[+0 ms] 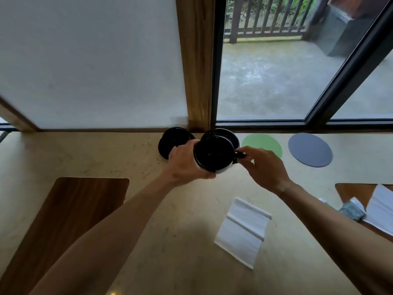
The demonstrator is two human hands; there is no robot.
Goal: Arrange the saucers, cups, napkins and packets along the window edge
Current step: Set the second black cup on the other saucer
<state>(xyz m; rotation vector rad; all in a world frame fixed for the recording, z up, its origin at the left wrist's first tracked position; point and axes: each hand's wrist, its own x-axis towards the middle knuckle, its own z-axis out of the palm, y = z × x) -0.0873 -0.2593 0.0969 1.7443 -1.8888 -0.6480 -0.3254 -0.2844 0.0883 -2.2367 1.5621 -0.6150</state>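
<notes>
A black cup [213, 155] is held between both hands above a black saucer [225, 134] near the window edge. My left hand [187, 162] grips the cup's left side. My right hand [261, 167] pinches its handle on the right. A second black saucer [172, 139] lies to the left, partly behind my left hand. A white folded napkin [242, 229] lies on the counter nearer to me. Another napkin [380, 209] and a small grey-blue packet [350, 211] sit at the right edge.
A green round coaster [263, 143] and a dark grey round coaster [310, 149] lie along the window edge to the right. Brown wooden boards sit at the lower left [70, 213] and far right [350, 191]. A wooden post [196, 60] and the window frame back the beige counter [85, 152].
</notes>
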